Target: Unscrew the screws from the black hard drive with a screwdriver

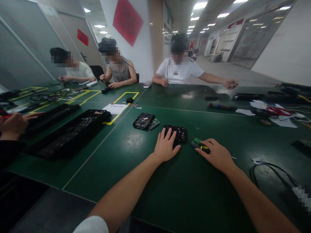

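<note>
While the left hand [166, 147] lies flat with its fingers [170, 134] spread wide, their tips rest on the near edge of a black drive [178, 133]; it grips nothing. Just to the right, the right hand [217, 155] reaches its fingers [206, 145] onto the handle of a green and yellow screwdriver [199, 144]. The tool lies on the table [194, 191] beside the drive's right corner. The fingers are loosely curled over it, but I cannot tell whether they have closed on it. Both forearms stretch out from the near edge of the green table.

Beyond the left hand sits a second drive [143, 121] with a small green board [155, 124] touching its right side. Farther left, two long black trays [70, 132] lie at a slant, and a white sheet [115, 108] lies across a yellow line. A black cable [267, 170] loops near the right forearm. A co-worker's hand [14, 124] shows at the left edge. Three people sit along the far side, each busy with small parts. Red-handled scissors [279, 111] and scraps of paper lie at the far right.
</note>
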{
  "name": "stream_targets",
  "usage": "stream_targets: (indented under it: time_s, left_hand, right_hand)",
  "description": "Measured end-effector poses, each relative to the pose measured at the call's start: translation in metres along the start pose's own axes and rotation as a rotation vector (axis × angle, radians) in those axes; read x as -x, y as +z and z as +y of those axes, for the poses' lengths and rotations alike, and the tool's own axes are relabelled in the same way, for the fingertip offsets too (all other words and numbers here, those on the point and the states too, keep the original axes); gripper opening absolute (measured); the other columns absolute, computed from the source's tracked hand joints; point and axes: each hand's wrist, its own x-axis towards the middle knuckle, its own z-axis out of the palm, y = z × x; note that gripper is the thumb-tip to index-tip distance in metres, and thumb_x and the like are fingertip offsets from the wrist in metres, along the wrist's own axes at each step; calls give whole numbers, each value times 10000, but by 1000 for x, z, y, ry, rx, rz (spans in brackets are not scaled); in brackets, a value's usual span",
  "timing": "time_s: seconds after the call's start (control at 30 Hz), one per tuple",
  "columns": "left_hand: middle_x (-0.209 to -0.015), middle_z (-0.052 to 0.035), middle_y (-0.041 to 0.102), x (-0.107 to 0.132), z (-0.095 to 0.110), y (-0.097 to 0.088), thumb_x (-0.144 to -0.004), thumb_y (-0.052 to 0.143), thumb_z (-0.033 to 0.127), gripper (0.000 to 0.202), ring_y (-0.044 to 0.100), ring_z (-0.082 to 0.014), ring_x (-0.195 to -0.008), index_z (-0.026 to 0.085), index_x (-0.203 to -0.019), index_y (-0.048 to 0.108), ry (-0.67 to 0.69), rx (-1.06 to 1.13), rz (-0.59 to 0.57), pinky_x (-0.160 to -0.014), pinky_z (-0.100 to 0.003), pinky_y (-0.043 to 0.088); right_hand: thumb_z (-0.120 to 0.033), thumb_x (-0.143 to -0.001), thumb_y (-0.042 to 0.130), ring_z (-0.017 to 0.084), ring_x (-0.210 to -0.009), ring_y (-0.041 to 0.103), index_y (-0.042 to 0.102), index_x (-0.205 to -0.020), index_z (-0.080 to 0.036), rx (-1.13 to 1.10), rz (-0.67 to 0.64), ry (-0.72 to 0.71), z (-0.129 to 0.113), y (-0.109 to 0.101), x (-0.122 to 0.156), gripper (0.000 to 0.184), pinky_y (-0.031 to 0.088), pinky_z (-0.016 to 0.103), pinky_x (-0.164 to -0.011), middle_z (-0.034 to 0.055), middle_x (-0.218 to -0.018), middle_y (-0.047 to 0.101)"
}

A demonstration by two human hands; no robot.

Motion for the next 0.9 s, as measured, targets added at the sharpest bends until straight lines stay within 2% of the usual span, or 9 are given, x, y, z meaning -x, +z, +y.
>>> stream_targets:
  time_s: [0.13,0.23,0.3,0.5,0.6,0.7,0.77,0.83,0.9]
  left_hand:
    - [-1765,-90,180,0,-2,0,-984,430,698,834,76,-453,-1622,237,-1665,292,4,25,-9,-1290,-665,179]
    - [-1766,-102,171,1,-4,-2,-985,433,689,839,67,-461,-1621,225,-1667,283,0,44,-15,-1287,-675,179]
    - [-1768,-101,159,1,-4,-6,-985,431,689,840,63,-462,-1621,228,-1670,272,0,47,-24,-1288,-679,175]
    - [-1771,-107,144,2,-3,-9,-984,395,713,855,46,-456,-1624,223,-1671,257,-5,18,-52,-1291,-679,181]
    - [-1759,-133,184,-1,1,-11,-983,437,694,850,72,-452,-1623,187,-1653,308,-7,26,-54,-1297,-675,172]
    - [-1704,-173,322,0,14,-33,-981,552,559,741,203,-422,-1604,137,-1578,433,-35,80,36,-1313,-645,166]
    - [-1574,-155,517,10,25,-61,-999,549,463,554,428,-350,-1503,163,-1465,560,-15,232,113,-1269,-565,346]
    - [-1311,-110,698,29,32,-91,-1039,487,445,420,662,-287,-1229,232,-1369,638,39,448,72,-1075,-510,562]
    - [-1137,-90,735,51,34,-114,-1058,483,452,362,717,-267,-1044,281,-1311,679,68,550,45,-912,-491,630]
  right_hand:
    - [-655,-1021,453,307,-949,738,731,-1225,-179,58,89,-31,-5,-2,-1,588,591,423,-746,129,-1155,765]
    - [-658,-1032,415,288,-740,731,722,-1254,-168,127,165,5,-6,-2,-2,620,543,389,-627,118,-913,788]
    - [-639,-1044,401,268,-676,714,726,-1239,-163,148,227,-17,-5,-1,-2,608,505,353,-586,115,-834,775]
    - [-578,-1076,350,267,-696,716,681,-1304,-129,164,367,-74,5,6,-5,603,474,343,-577,161,-935,780]
    - [-551,-1085,359,256,-756,735,679,-1305,-151,119,354,-71,10,7,-5,558,508,346,-627,194,-1013,782]
    - [-486,-1077,396,286,-818,754,655,-1320,-140,88,348,-15,8,2,-3,496,551,380,-687,163,-1052,788]
    - [-439,-1070,411,299,-920,757,645,-1326,-147,99,324,-13,5,-2,-1,453,564,394,-738,158,-1189,771]
    - [-403,-1072,402,287,-913,755,638,-1330,-154,122,291,34,2,-4,0,429,559,380,-733,150,-1186,774]
    - [-388,-1074,396,277,-870,752,630,-1330,-148,137,266,88,1,-5,0,422,547,364,-707,150,-1155,780]
